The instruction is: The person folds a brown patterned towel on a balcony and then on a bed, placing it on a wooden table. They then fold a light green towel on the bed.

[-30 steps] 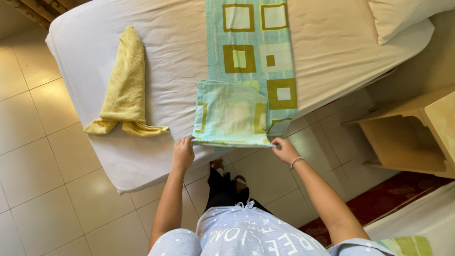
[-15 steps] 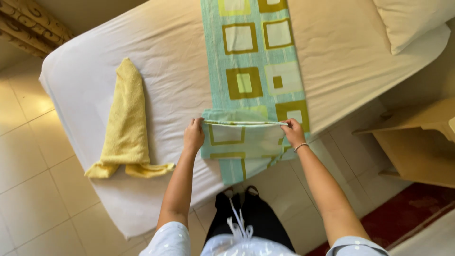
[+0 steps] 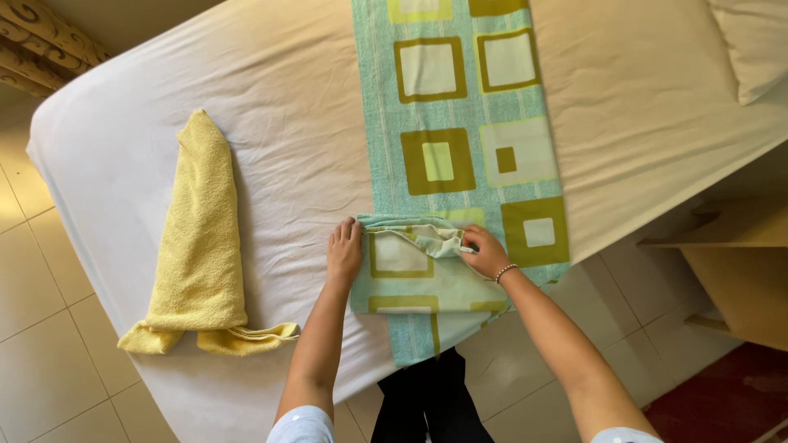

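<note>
Patterned teal towel lies lengthwise across the bed, near end folded back at the bed's edge. Left hand presses flat, fingers together, on the fold's left corner; right hand pinches the bunched right corner. Best to square both corners and smooth the crease before pressing. Yellow towel, rolled to a cone, lies well left of the teal one.
</note>
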